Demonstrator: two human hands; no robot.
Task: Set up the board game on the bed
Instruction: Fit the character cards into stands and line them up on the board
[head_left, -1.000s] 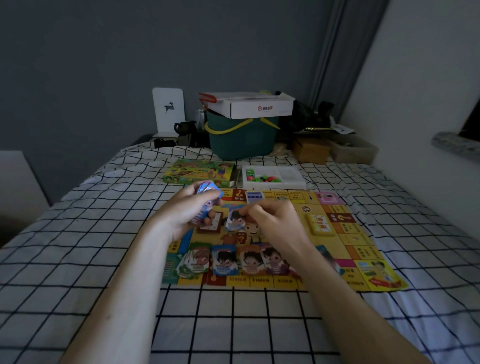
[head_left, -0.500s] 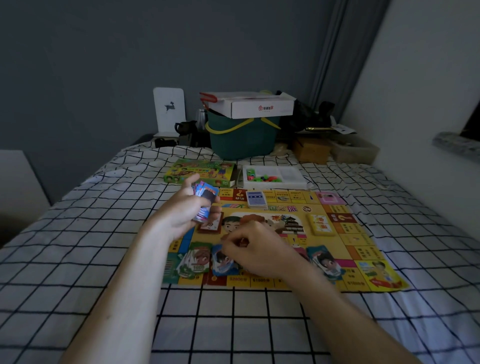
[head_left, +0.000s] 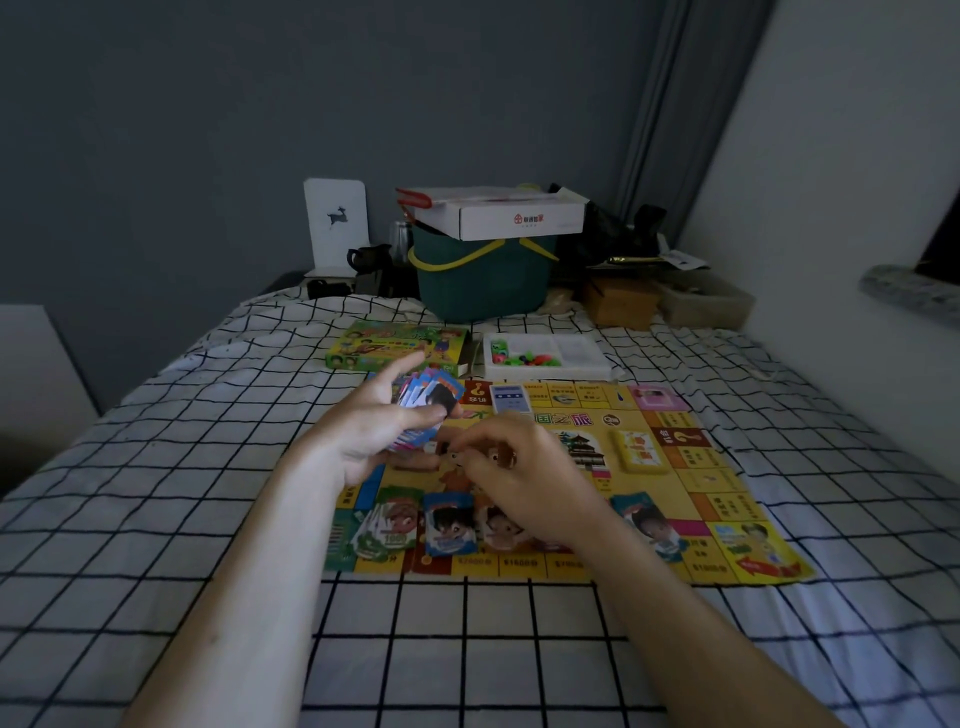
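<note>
The yellow game board (head_left: 691, 483) lies flat on the checked bed sheet. My left hand (head_left: 363, 436) grips a fanned stack of cards (head_left: 434, 402) above the board's left part. My right hand (head_left: 524, 480) hovers just right of it, curled fingertips pinching a card at the stack's lower edge. Along the board's near edge lie card piles: a green pile (head_left: 389, 527), a blue card (head_left: 449, 522), a pink card (head_left: 501, 530) partly under my right hand, and one more card (head_left: 649, 522) further right.
On the board lie a blue-white deck (head_left: 511, 399) and a yellow deck (head_left: 639, 451). Behind it sit the green game box (head_left: 395, 347) and a white tray (head_left: 576, 358) of coloured pieces. A green bucket (head_left: 483, 283) carrying a white carton (head_left: 498, 215) stands at the bed's head.
My right hand set a card down in the near row, then rose back to the stack in my left hand. The left hand stayed roughly in place.
</note>
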